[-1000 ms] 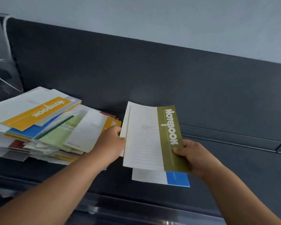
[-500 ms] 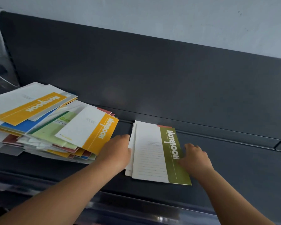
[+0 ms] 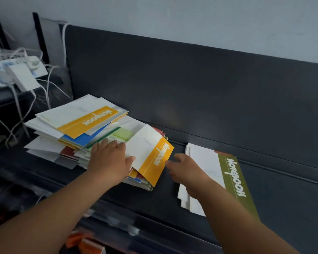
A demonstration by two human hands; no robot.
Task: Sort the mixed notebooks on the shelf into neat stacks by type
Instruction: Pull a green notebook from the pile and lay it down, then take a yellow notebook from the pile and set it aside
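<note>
On a dark shelf with a tall dark back panel, seen from above and in front, two bare forearms reach in from the bottom edge. At about nine o'clock from the picture's centre sits a loose, untidy pile of notebooks, fanned out at different angles, with white, blue, red and pale green covers showing. Its top notebook is white with a yellow band lettered "Notebook". A second yellow-banded notebook lies tilted at the pile's right end, its lower corner jutting past the pile toward five o'clock.

The left hand lies palm down on the pile, fingers spread and flat, the thumb touching the left edge of that tilted yellow notebook; its grip is open and holds nothing. The right hand hovers just right of the same notebook's yellow corner, fingers loosely extended toward nine o'clock; its grip is also open, and I cannot tell whether the fingertips touch the cover.

At about four o'clock, apart from the pile, lies a small neat stack of white notebooks, topped by one with an olive green band lettered "Notebook". The right wrist crosses over its left part.

At ten o'clock, beyond the shelf's end, white cables and a pale box sit blurred.
</note>
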